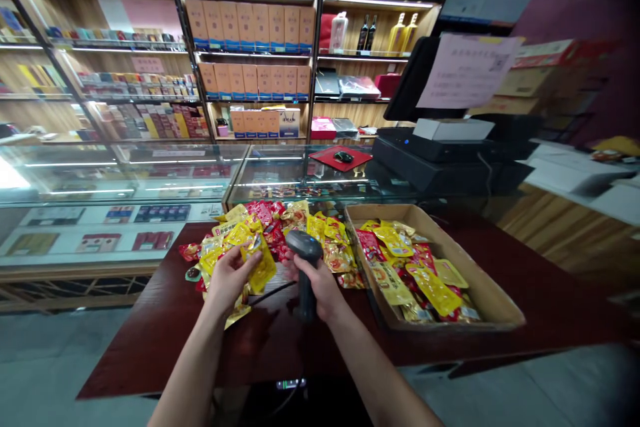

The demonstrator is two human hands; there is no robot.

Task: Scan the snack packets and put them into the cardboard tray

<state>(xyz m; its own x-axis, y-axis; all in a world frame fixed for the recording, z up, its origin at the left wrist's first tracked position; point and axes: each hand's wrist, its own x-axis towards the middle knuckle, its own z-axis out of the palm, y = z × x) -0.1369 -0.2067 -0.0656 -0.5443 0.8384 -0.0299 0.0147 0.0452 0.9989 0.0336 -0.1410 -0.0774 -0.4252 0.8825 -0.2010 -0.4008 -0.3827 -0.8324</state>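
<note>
Packet (263, 272) was pinched in left hand (233, 273), at pile (267, 213). Scanner (305, 248) was gripped in right hand (323, 283), just right of packet. Box (483, 287) of packets stood on table (555, 293), farther right.

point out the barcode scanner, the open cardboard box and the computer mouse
Barcode scanner (304, 245), head view, top of its scanning end
Open cardboard box (487, 300), head view, inner wall, near right corner
Computer mouse (343, 156), head view, its top
</note>
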